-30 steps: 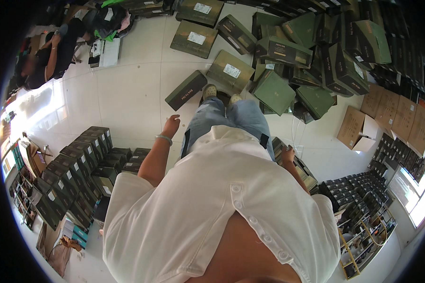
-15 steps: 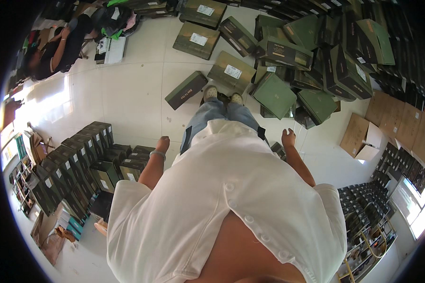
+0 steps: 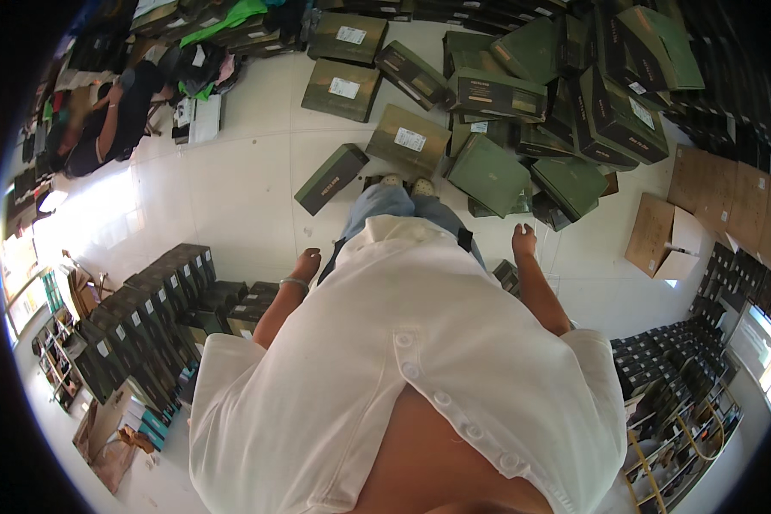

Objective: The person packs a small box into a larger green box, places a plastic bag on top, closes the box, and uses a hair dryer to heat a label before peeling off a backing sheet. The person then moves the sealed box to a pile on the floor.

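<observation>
Both of my arms hang down beside my body. My left hand (image 3: 307, 264), a bracelet on its wrist, is empty, its fingers loosely bent and a little apart. On the other side my right hand (image 3: 523, 241) also holds nothing, with fingertips apart. Ahead of my feet lie a flat green-brown shoebox (image 3: 409, 139) with a white label and a narrow dark shoebox (image 3: 331, 178). A green shoebox (image 3: 489, 174) rests ahead of my right hand, at the edge of a jumbled heap. Neither hand touches a box.
Dark shoeboxes (image 3: 150, 300) stand in rows at the left. Brown cardboard cartons (image 3: 651, 235) are at the right, with a yellow metal rack (image 3: 647, 469) behind them. A person (image 3: 110, 120) sits at the far left near piled goods. Two more flat boxes (image 3: 341, 90) lie farther ahead.
The boxes ahead have shifted slightly left in view, and the rows at left lie a little lower. My left hand has swung slightly inward; my right hand has risen a little. Both stay empty.
</observation>
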Motion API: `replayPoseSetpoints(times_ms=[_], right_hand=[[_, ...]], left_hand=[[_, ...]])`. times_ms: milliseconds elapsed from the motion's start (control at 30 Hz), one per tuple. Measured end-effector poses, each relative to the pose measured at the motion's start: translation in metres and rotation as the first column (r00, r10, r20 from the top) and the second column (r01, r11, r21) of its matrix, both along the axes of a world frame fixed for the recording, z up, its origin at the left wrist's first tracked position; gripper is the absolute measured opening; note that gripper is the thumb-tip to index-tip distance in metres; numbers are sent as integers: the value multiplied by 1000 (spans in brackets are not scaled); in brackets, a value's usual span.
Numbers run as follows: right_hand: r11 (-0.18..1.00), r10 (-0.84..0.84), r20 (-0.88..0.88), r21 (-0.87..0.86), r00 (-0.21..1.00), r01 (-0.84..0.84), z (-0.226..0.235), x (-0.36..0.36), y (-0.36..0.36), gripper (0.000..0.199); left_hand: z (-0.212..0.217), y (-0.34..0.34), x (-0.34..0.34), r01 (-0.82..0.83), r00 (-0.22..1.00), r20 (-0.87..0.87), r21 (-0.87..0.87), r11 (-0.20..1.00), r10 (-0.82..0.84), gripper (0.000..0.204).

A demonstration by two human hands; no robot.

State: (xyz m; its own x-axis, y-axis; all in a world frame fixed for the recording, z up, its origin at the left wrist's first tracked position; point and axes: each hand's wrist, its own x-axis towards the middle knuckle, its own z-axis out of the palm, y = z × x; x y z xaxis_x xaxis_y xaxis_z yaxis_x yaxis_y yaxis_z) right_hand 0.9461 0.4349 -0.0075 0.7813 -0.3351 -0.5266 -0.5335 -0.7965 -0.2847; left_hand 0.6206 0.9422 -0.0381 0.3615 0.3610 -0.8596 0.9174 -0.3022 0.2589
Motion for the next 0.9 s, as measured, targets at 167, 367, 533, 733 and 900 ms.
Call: replayPoseSetpoints(times_ms=[167,367,533,733,900], right_hand=[[999,-32,-66,-46,997,29,-12,-64,-24,52],[975,183,-357,-50,916,-215,-26,-141,-57,50],[993,-21,-314,-117,949,-16,-12,-162,-54,52],[998,-32,-106,-58,994,26,-8,-115,-60,53],[999,-16,60,-47,998,19,-42,-90,-77,55]], left_hand=[[-9,36,36,75,995,59,94,993,-80,34],[27,42,98,25,989,146,66,998,-35,34],[28,27,70,37,983,178,86,996,-52,35],[0,-5,-32,104,993,52,62,993,-107,34],[-48,-10,-115,-133,990,65,98,986,127,35]])
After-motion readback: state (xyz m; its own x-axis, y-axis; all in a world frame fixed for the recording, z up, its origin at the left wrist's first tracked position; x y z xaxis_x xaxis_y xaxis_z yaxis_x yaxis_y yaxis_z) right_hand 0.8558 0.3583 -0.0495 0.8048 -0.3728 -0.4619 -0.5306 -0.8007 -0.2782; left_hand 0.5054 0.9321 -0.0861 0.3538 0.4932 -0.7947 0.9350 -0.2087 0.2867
